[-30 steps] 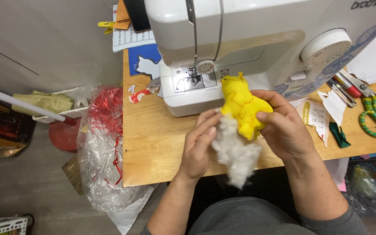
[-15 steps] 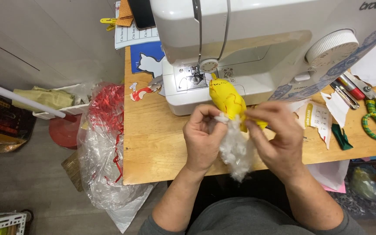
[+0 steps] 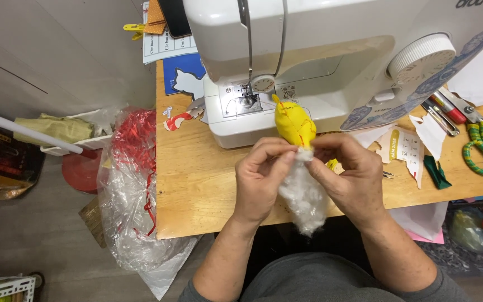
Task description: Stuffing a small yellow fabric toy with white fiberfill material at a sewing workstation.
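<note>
My fingers (image 3: 286,159) pinch fluffy, matt white stuffing (image 3: 304,196) against a soft yellow cloth toy (image 3: 294,124). The surface (image 3: 197,184) is smooth, pale wood. At the top of the frame, the sewing machine (image 3: 320,56) is glossy white plastic; at lower left, a crinkled clear plastic bag (image 3: 132,207) shines.

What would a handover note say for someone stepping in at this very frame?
Left hand: fingers pinch the white stuffing at the opening of the yellow fabric toy.
Right hand: grips the toy's open end, thumb on the stuffing.
Toy sits in front of the white sewing machine, above the wooden table.
Done: toy looks partly filled.
Left: a large tuft hangs outside.
</note>
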